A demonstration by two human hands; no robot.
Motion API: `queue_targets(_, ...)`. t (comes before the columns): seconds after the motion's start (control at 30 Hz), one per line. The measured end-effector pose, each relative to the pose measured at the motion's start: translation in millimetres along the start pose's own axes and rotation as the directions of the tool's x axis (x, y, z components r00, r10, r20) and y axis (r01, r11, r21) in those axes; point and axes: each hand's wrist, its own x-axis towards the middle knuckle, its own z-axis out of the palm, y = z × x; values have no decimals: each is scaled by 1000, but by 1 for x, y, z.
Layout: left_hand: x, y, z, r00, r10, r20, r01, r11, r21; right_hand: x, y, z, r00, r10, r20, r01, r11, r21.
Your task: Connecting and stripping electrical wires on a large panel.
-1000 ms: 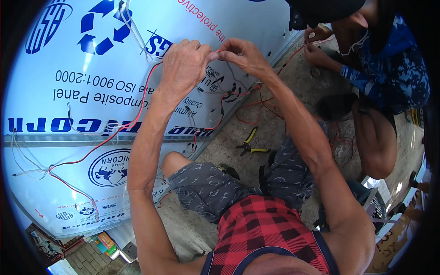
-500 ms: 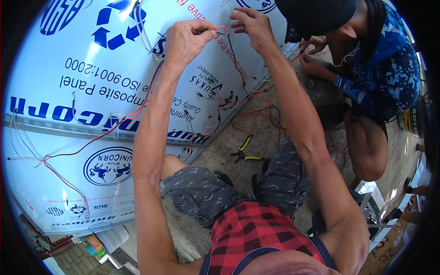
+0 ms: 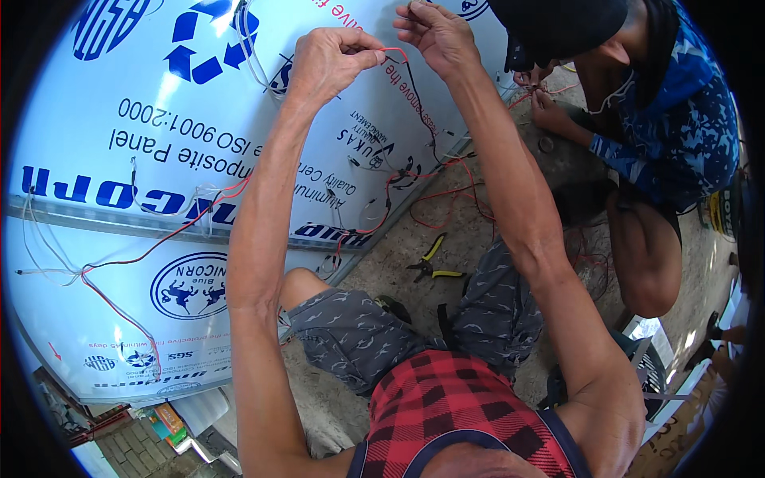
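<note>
My left hand (image 3: 339,62) pinches the end of a thin red wire (image 3: 396,50) between thumb and fingertips, in front of the blue-white panel (image 3: 199,143). The red wire bends down beside a black wire (image 3: 418,103), which runs to the panel's lower edge. My right hand (image 3: 438,40) is raised just right of the wire end, apart from it. Its fingers are curled, with thumb and index tip close together; whatever may be between them is too small to name.
Yellow-handled wire strippers (image 3: 435,261) lie on the concrete floor near my knees. Red and black wires (image 3: 446,199) trail over floor and panel. At the right, a person in a dark cap and blue patterned top (image 3: 677,135) crouches, handling red wire. A bucket (image 3: 717,211) stands behind them.
My right hand has moved slightly up and left. My left hand keeps its pinch on the red wire, shifted slightly right. The view has tilted a little.
</note>
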Motion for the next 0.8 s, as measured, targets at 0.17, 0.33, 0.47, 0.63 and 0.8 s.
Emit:
queue_targets(0.17,-3,2,-2,999,-3,50,5,999,-39,-13,-4,-7,999,-32,-38,27,994,-105)
queue_targets(0.33,-5,5,0,997,17,73,-2,978,-206,-33,-12,0,999,-32,2,31,975,-218)
queue_targets(0.47,4,3,3,997,42,71,-15,942,-334,-39,-15,5,995,-58,79,78,957,-281)
queue_targets(0.63,19,6,9,996,76,46,-49,903,-427,-37,-17,4,990,-62,128,97,954,-285)
queue_targets(0.8,32,14,6,994,23,103,30,877,-479,-39,-22,-1,982,-44,182,109,924,-367)
